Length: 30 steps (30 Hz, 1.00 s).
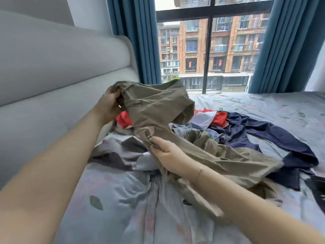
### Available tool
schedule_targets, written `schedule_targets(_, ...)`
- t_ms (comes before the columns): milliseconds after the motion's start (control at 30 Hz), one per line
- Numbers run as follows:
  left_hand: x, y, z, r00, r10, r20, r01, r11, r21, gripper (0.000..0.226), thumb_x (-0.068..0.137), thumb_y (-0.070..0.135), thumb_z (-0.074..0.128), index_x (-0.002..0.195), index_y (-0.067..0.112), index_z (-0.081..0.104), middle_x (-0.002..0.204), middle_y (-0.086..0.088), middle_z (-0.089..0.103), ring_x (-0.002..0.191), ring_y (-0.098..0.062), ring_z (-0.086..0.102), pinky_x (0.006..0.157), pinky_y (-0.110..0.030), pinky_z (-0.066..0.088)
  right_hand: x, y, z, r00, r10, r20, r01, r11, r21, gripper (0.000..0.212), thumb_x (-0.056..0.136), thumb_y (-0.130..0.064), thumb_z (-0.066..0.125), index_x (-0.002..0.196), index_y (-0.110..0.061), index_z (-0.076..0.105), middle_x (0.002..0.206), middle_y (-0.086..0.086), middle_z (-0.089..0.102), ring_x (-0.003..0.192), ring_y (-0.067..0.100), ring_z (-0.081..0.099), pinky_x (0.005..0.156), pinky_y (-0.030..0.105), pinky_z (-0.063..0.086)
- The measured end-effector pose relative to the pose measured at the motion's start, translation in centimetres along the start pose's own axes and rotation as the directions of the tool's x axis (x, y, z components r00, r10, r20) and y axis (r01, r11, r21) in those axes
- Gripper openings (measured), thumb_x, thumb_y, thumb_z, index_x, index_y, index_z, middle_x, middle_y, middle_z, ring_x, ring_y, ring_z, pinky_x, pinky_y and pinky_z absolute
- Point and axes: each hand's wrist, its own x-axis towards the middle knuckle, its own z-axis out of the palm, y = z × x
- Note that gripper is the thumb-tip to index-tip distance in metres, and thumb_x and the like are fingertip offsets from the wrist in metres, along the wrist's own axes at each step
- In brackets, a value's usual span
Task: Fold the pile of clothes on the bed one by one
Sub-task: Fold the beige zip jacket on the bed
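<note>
Along the left of the frame runs a padded grey headboard (52, 71), its curved end close behind the left hand (110, 104). That hand is raised at centre left, fingers curled round the bunched top edge of an olive-khaki garment (158, 111), probably trousers, though the shape is hard to read. The cloth hangs from there down and to the right across the middle of the frame. The right hand (167, 152), with a thin bracelet at the wrist, pinches a fold of the same garment lower down, fingers bent over the fabric. Its lower end trails over the patterned bedsheet (114, 208) toward the bottom centre. Behind and to the right lies the pile of clothes (211, 127): red and white pieces, pale denim, and a navy garment (281, 138) spread toward the right edge. Open sheet lies at lower left and upper right. Blue curtains (137, 41) frame a window (209, 50) at top centre.
</note>
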Motion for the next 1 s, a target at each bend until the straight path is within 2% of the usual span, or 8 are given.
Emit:
schedule_targets(167, -3.9, -6.8, -12.8, 0.864, -0.289, -0.413, 0.396, 0.895, 0.203, 0.013, 0.102, 0.017, 0.044, 0.095, 0.025, 0.053, 0.08, 0.002, 0.06, 0.063, -0.01, 0.05, 0.063, -0.029, 0.044, 2.4, -0.7, 14.3, 0.945, 0.108, 0.307, -0.086, 0.993, -0.085, 0.037, 0.097, -0.012, 0.043, 0.134, -0.011, 0.047, 0.131, 0.021, 0.056, 0.12, 0.038, 0.05, 0.097, 0.04, 0.039)
schedule_targets(300, -9.5, -12.5, -18.3, 0.749, -0.437, -0.497, 0.591, 0.781, 0.203, 0.03, 0.106, 0.032, 0.034, 0.086, 0.017, 0.05, 0.079, -0.007, 0.049, 0.06, -0.014, 0.043, 0.055, -0.026, 0.033, 1.3, 1.2, 22.2, 0.827, 0.177, 0.534, -0.166, 0.984, -0.07, 0.048, 0.096, -0.003, 0.04, 0.144, -0.006, 0.036, 0.139, 0.021, 0.048, 0.128, 0.036, 0.046, 0.106, 0.037, 0.034)
schedule_targets(400, -13.5, -14.8, -18.5, 0.782, -0.434, -0.448, 0.586, 0.756, 0.29, 0.026, 0.103, 0.028, 0.045, 0.116, 0.008, 0.055, 0.107, -0.011, 0.063, 0.089, -0.02, 0.06, 0.075, -0.03, 0.046, 0.4, 2.1, 22.3, 0.833, 0.215, 0.51, -0.284, 0.957, 0.06, 0.051, 0.097, -0.007, 0.046, 0.146, -0.015, 0.035, 0.123, 0.006, 0.055, 0.108, 0.017, 0.052, 0.094, 0.023, 0.04)
schedule_targets(500, -18.5, -15.7, -15.2, 0.8, -0.361, -0.479, 0.545, 0.773, 0.326, 0.061, 0.09, 0.028, 0.066, 0.139, 0.008, 0.037, 0.131, -0.006, 0.055, 0.118, -0.021, 0.054, 0.105, -0.038, 0.041, -1.2, 3.9, 18.9, 0.872, 0.184, 0.453, -0.318, 0.917, 0.239, 0.043, 0.095, -0.009, 0.054, 0.137, -0.019, 0.047, 0.115, 0.002, 0.061, 0.092, 0.008, 0.053, 0.078, 0.011, 0.042)
schedule_targets(667, -25.6, -16.4, -7.1, 0.759, -0.295, -0.581, 0.57, 0.731, 0.375, 0.093, 0.084, 0.03, 0.074, 0.152, 0.012, 0.013, 0.154, -0.01, 0.026, 0.142, -0.023, 0.029, 0.115, -0.032, 0.024, -7.2, 10.5, 10.1, 0.955, 0.242, 0.168, -0.268, 0.951, 0.153, 0.034, 0.091, -0.004, 0.057, 0.1, -0.036, 0.066, 0.104, -0.01, 0.068, 0.092, 0.006, 0.061, 0.082, 0.017, 0.046)
schedule_targets(800, -27.3, -17.7, -2.9, 0.808, -0.276, -0.521, 0.524, 0.74, 0.421, 0.08, 0.089, 0.003, 0.06, 0.151, 0.015, 0.011, 0.142, -0.006, 0.034, 0.113, -0.019, 0.046, 0.082, -0.006, 0.035, -12.3, 14.1, 6.1, 0.947, 0.297, 0.12, -0.298, 0.955, -0.014, 0.033, 0.089, -0.011, 0.061, 0.093, -0.043, 0.067, 0.097, -0.013, 0.066, 0.089, 0.006, 0.06, 0.076, 0.016, 0.045)
schedule_targets(867, -27.2, -17.6, -3.0, 0.77, -0.338, -0.542, 0.561, 0.763, 0.321, 0.069, 0.089, -0.006, 0.044, 0.148, 0.02, 0.02, 0.136, -0.005, 0.044, 0.1, -0.02, 0.051, 0.071, -0.019, 0.039, -14.3, 14.5, 5.4, 0.943, 0.258, 0.212, -0.223, 0.959, -0.174, 0.022, 0.083, -0.036, 0.059, 0.101, -0.047, 0.064, 0.11, -0.017, 0.059, 0.105, 0.002, 0.054, 0.089, 0.018, 0.042)
schedule_targets(1000, -28.4, -14.7, -5.0, 0.67, -0.404, -0.622, 0.529, 0.848, 0.019, 0.052, 0.087, -0.012, 0.032, 0.13, 0.015, 0.047, 0.1, -0.008, 0.061, 0.068, -0.014, 0.054, 0.054, -0.025, 0.041, -17.0, 14.9, 5.6, 0.911, 0.181, 0.37, 0.033, 0.863, -0.504, 0.065, 0.075, -0.05, 0.048, 0.138, -0.033, 0.046, 0.141, -0.017, 0.037, 0.132, 0.004, 0.03, 0.109, 0.023, 0.027)
